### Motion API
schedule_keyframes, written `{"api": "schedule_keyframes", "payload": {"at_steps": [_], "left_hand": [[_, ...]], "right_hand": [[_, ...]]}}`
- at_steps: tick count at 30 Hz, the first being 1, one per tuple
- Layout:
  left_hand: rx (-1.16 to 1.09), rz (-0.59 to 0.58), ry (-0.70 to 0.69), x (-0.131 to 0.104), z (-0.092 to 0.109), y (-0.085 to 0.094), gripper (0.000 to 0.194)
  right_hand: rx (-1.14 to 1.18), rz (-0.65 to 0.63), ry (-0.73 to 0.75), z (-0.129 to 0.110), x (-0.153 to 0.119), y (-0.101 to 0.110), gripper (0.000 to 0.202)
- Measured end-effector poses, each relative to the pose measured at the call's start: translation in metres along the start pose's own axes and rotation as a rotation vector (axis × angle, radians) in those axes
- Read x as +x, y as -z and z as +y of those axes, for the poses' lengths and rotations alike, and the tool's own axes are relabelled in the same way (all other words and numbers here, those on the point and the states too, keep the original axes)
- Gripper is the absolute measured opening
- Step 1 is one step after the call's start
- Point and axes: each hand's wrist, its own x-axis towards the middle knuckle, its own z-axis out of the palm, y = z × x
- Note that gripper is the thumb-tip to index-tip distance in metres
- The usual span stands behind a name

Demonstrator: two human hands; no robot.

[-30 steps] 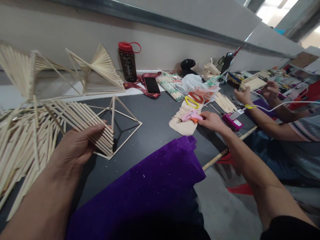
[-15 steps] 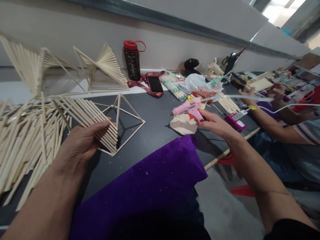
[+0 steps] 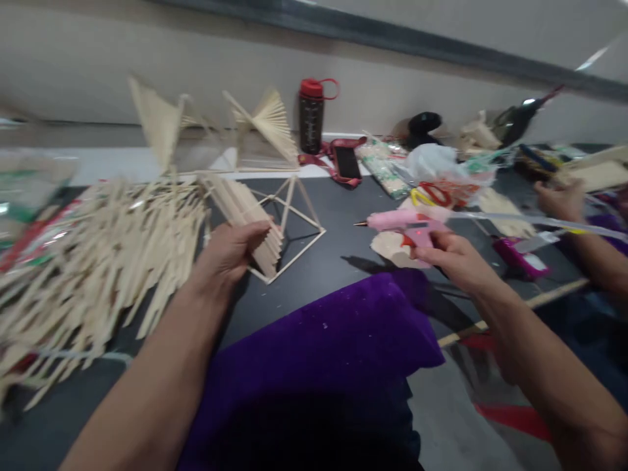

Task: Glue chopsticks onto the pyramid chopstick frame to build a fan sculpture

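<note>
My left hand is closed on a fanned structure of pale wooden sticks, thumb on top. Behind and right of it, a wooden stick frame with triangular sides stands on the dark table. My right hand grips the handle of a pink glue gun, its metal tip pointing left. Below the gun lies a beige scrap. A large heap of loose sticks spreads to the left of my left hand.
Two twisted stick models stand by the wall, near a red-capped bottle and a phone. Plastic bags and scissors lie behind the gun. Purple cloth covers the near edge. Another person's hand is at right.
The view has swung left, showing more of the stick heap. My right hand has lifted the glue gun away from the beige scrap. My left hand still holds the stick structure, now tilted more steeply.
</note>
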Motion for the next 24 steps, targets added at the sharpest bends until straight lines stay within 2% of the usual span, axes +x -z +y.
{"api": "schedule_keyframes", "payload": {"at_steps": [3, 6, 9, 11, 14, 17, 20, 24], "left_hand": [[-0.056, -0.036, -0.018, 0.000, -0.005, 0.001, 0.021], [-0.078, -0.076, -0.049, 0.003, -0.011, 0.004, 0.021], [-0.085, -0.093, -0.035, 0.006, -0.015, 0.008, 0.021], [-0.106, -0.107, -0.033, 0.006, -0.016, 0.008, 0.020], [-0.137, -0.125, -0.037, 0.006, -0.017, 0.008, 0.016], [-0.152, -0.127, -0.030, 0.005, -0.018, 0.006, 0.013], [-0.182, -0.093, -0.037, 0.004, -0.020, 0.001, 0.013], [-0.198, -0.039, -0.081, -0.001, -0.025, -0.011, 0.010]], "right_hand": [[0.050, -0.079, -0.049, -0.003, 0.000, -0.023, 0.022], [0.147, -0.171, 0.010, -0.014, -0.001, -0.051, 0.022], [0.192, -0.170, 0.087, -0.024, -0.005, -0.076, 0.025], [0.116, -0.158, 0.127, -0.024, -0.009, -0.087, 0.022], [-0.101, -0.107, 0.212, -0.018, -0.014, -0.097, 0.015], [-0.283, -0.052, 0.367, -0.012, -0.018, -0.105, 0.013], [-0.385, -0.014, 0.493, -0.010, -0.019, -0.112, 0.010], [-0.441, 0.008, 0.567, -0.007, -0.020, -0.114, 0.012]]}}
